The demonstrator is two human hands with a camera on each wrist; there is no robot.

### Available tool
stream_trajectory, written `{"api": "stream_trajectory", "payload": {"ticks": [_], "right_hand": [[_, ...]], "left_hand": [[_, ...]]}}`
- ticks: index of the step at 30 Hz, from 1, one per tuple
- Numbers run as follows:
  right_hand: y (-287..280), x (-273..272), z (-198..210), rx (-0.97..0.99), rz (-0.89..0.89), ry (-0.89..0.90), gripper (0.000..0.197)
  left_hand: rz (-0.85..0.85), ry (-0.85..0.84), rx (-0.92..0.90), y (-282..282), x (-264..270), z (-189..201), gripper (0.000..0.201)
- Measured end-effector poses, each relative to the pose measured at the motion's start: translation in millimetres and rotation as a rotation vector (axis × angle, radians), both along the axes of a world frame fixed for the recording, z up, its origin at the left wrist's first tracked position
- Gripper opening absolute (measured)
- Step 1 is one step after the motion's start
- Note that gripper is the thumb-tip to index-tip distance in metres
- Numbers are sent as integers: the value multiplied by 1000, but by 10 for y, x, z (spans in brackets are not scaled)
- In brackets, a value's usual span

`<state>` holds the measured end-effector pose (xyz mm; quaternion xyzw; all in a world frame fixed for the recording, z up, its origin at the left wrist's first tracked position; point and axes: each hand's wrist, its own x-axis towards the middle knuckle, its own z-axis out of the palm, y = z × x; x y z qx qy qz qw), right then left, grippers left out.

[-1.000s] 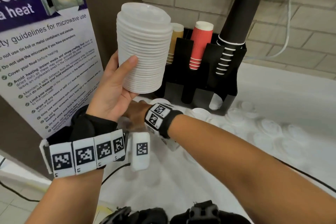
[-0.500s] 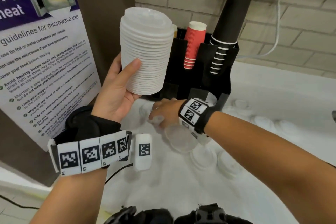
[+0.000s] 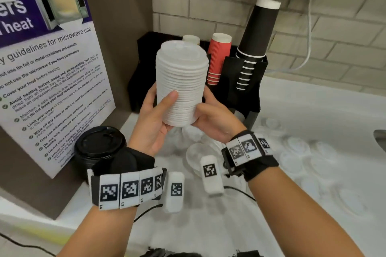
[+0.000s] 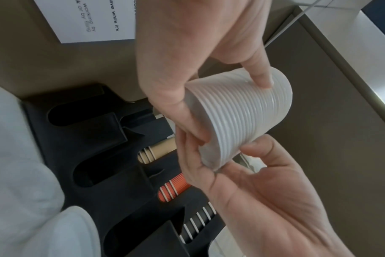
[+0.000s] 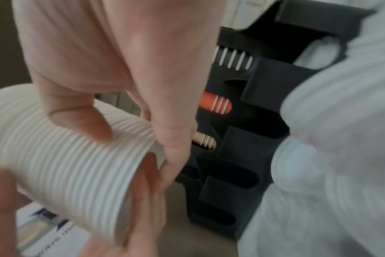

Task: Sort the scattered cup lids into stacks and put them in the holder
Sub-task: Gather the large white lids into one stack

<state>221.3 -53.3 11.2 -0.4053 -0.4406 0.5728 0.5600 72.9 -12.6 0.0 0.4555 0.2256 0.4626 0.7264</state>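
Observation:
A tall stack of white cup lids is held upright in front of the black cup holder. My left hand grips the stack's lower left side, thumb across the front. My right hand grips its lower right edge, thumb on the front and fingers behind. The left wrist view shows the stack lying between both hands, above the holder. In the right wrist view the stack is blurred, with the holder's empty slots beyond. Loose white lids lie scattered on the white counter.
A stack of black lids stands at the left by the microwave poster. The holder carries red cups, black striped cups and beige cups. A brick wall is behind, and a white cable hangs at the right.
My right hand rose from the loose lids on the counter to the stack's lower end and now grips it. The stack now sits lower, centred in front of the holder.

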Motion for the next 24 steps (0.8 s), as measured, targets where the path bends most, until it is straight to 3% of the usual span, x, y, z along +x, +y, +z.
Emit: {"api": "stream_trajectory", "payload": {"ticks": [6, 9, 11, 15, 17, 21, 24], "right_hand": [[-28, -24, -169, -53, -38, 141, 66], [-16, -24, -194, -70, -40, 175, 68], [-10, -48, -190, -67, -38, 177, 67], [66, -104, -99, -40, -46, 180, 68], [125, -108, -34, -26, -67, 195, 70], [213, -167, -42, -35, -122, 211, 71], [245, -278, -212, -102, -135, 176, 70]], "left_hand": [[10, 206, 33, 8, -56, -99, 77], [180, 384, 115, 15, -120, -84, 104], [300, 508, 269, 28, -169, -6, 122], [407, 696, 751, 94, -224, 277, 111], [471, 779, 915, 123, -238, 421, 91], [584, 965, 1076, 134, -311, 557, 66], [528, 964, 1003, 99, -352, 486, 60]]}}
